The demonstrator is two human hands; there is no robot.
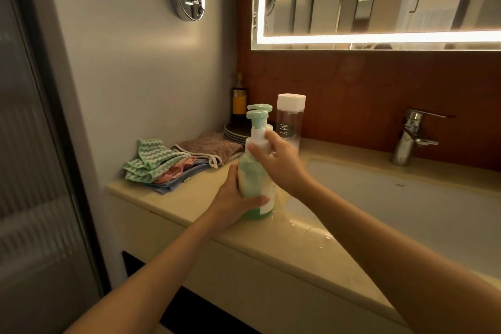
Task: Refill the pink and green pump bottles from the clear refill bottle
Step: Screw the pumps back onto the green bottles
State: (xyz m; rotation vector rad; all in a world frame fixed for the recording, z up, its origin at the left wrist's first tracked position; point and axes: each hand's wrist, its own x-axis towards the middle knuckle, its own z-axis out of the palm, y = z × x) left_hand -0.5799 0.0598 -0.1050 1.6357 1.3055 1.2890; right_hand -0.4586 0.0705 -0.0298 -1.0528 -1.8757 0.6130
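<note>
Green liquid fills most of the green pump bottle [256,184], which you hold tilted slightly over the beige counter [189,198], its base at or just above the surface near the front left corner of the sink [406,211]. Your left hand [233,200] wraps the lower body of the bottle, thumb across the front. Your right hand [282,160] closes around the white collar under the green pump head, fingers curled on the neck. Whether the collar is screwed tight cannot be told.

The clear refill bottle [289,119] with its white cap stands upright just behind the pump bottle, close to the brown back wall. The pink bottle cannot be made out from here; a second pump head seems to peek out behind the green one, but it is too hidden to tell.

To your left lies a pile of folded cloths [168,165], with a stack of dark plates [235,133] behind them and a dark bottle with a yellow label [239,100] in the corner. Water drops [311,230] sit on the counter edge by the sink. The chrome faucet [412,135] stands at the far right, and a lit mirror [379,0] hangs above.
</note>
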